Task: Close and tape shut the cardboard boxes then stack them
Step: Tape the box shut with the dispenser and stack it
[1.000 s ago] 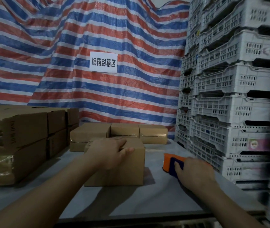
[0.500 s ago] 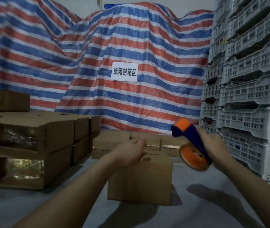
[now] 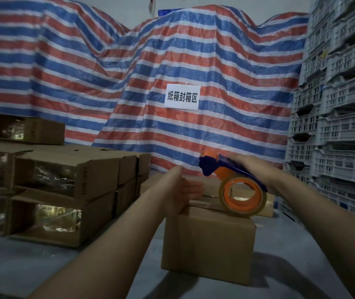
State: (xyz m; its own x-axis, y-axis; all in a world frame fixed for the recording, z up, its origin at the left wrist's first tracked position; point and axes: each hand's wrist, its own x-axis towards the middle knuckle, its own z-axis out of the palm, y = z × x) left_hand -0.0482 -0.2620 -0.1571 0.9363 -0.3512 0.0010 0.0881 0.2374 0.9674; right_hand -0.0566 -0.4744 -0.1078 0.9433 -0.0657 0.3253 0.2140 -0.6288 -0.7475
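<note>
A closed brown cardboard box point(image 3: 206, 244) stands on the grey table in front of me. My left hand point(image 3: 183, 188) rests on the box's top left edge with fingers fairly straight, palm turned right. My right hand point(image 3: 252, 167) grips a blue and orange tape dispenser point(image 3: 235, 186), and its clear tape roll sits on the box's top near the right side. Behind the box lie more low boxes point(image 3: 211, 188), partly hidden by my hands.
Stacked taped boxes point(image 3: 64, 190) fill the left of the table point(image 3: 32, 266). White plastic crates point(image 3: 340, 126) tower on the right. A striped tarp point(image 3: 129, 72) with a white paper sign point(image 3: 182, 97) hangs behind.
My right hand picked the tape dispenser off the table, lifted it and brought it down onto the box top. My left hand shifted to the box's top left edge and its fingers straightened.
</note>
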